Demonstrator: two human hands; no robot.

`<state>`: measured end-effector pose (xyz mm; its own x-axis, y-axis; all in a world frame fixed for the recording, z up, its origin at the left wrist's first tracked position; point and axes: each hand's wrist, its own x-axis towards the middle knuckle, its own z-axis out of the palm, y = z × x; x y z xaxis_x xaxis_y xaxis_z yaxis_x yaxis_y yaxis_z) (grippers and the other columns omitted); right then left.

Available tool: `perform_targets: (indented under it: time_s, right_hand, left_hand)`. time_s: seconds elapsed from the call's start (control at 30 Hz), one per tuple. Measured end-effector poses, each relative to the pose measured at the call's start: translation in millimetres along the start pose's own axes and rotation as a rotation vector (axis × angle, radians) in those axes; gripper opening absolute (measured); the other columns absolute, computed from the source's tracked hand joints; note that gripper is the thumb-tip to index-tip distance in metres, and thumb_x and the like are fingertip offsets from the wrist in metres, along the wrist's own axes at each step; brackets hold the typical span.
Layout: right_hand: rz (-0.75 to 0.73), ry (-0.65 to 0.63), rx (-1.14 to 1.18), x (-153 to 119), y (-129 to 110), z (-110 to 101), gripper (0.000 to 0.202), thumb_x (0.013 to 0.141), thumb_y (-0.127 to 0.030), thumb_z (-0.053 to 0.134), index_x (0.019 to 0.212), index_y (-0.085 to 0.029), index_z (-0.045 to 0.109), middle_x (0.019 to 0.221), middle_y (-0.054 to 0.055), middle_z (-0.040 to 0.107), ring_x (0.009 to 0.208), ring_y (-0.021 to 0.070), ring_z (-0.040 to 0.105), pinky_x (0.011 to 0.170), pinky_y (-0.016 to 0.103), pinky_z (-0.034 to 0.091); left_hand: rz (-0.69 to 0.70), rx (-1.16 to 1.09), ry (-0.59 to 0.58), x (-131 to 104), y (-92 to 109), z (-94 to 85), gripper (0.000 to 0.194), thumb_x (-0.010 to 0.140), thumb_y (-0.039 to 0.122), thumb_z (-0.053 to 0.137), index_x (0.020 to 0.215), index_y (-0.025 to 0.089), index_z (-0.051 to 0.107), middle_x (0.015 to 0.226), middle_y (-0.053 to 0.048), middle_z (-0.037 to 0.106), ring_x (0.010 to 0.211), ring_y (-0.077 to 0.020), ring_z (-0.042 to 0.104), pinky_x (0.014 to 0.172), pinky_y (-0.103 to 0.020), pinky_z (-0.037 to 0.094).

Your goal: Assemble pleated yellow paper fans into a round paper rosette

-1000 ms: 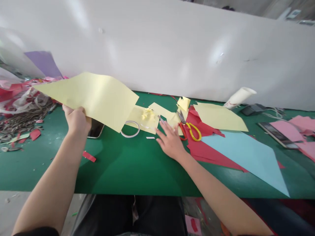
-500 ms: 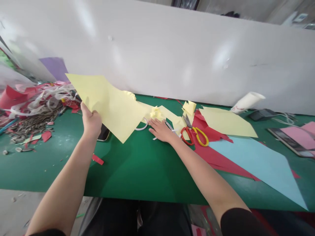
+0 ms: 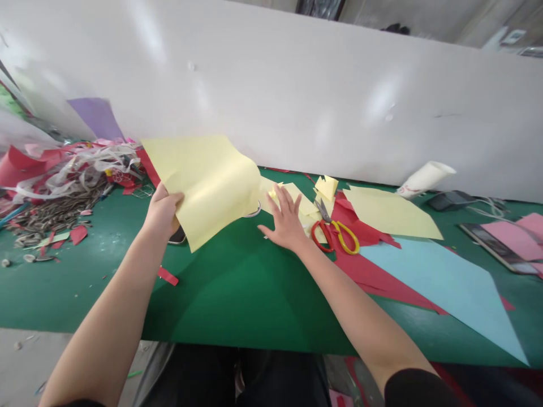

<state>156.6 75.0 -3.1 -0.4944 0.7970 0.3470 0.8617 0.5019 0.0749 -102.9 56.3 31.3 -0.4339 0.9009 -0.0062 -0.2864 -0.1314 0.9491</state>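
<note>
My left hand (image 3: 164, 210) grips the left edge of a large yellow sheet (image 3: 207, 183), which is raised and curved above the green table (image 3: 237, 305). Spread fingers of my right hand (image 3: 285, 219) are over small yellow paper pieces (image 3: 302, 198) at the middle, with nothing held. Just right of that hand lie scissors (image 3: 335, 233) with one red and one yellow handle, on red paper (image 3: 365, 271). Part of a white ring (image 3: 253, 211) shows beneath the sheet's right edge. A phone (image 3: 177, 236) is mostly hidden under my left hand.
Metal bits and ribbon scraps (image 3: 63, 198) are heaped at the left, near purple paper (image 3: 98, 117). Toward the right are blue paper (image 3: 449, 282), another yellow sheet (image 3: 390, 212), a white roll (image 3: 426, 178) and a tablet (image 3: 496, 246). A white panel (image 3: 271, 85) stands behind.
The large yellow sheet has moved right and bent more, along with my left hand. My right hand has lifted slightly and its fingers have spread wider.
</note>
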Motion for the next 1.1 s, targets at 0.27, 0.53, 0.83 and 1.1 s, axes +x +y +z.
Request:
perform_targets:
  time_s: [0.27,0.53,0.83,1.1]
  right_hand:
    - [-0.363,0.171,-0.138,-37.0,-38.6,-7.6,0.062,0.086,-0.026,0.041,0.134,-0.048,0.009,0.141,-0.003,0.035,0.133,0.0316,0.022,0.088,0.067,-0.028]
    - [-0.487,0.265,-0.094,-53.9,-68.8,-20.2,0.062,0.080,-0.058,0.040,0.134,-0.029,0.031,0.141,0.006,0.037,0.135,0.0356,0.012,0.093,0.068,-0.019]
    - [-0.336,0.088,-0.027,-54.9,-53.7,-24.0,0.042,0.091,-0.018,0.029,0.131,-0.031,0.036,0.134,0.003,0.045,0.129,0.0273,0.034,0.091,0.069,-0.024]
    - [-0.362,-0.100,0.202,-69.7,-34.6,-30.9,0.043,0.089,-0.013,0.031,0.128,-0.028,0.042,0.131,0.004,0.048,0.130,0.0259,0.031,0.105,0.067,0.007]
  left_hand:
    - [-0.272,0.023,-0.120,-5.2,-2.2,1.5,0.032,0.060,0.002,0.051,0.088,0.013,0.060,0.065,-0.003,0.065,0.053,-0.0177,0.062,0.049,-0.028,0.052]
    - [-0.570,-0.013,-0.286,-8.8,-15.2,13.2,0.035,0.059,-0.002,0.042,0.088,0.008,0.060,0.067,-0.007,0.065,0.069,-0.0221,0.066,0.058,-0.030,0.055]
    - [-0.490,-0.063,-0.334,-11.3,-18.1,13.3,0.049,0.046,-0.004,0.040,0.087,0.016,0.059,0.078,-0.004,0.067,0.081,-0.0223,0.065,0.066,-0.031,0.054]
    - [-0.382,0.000,-0.348,-1.7,-16.0,3.3,0.024,0.062,0.010,0.050,0.083,0.017,0.057,0.074,-0.003,0.064,0.057,-0.0150,0.062,0.052,-0.029,0.051]
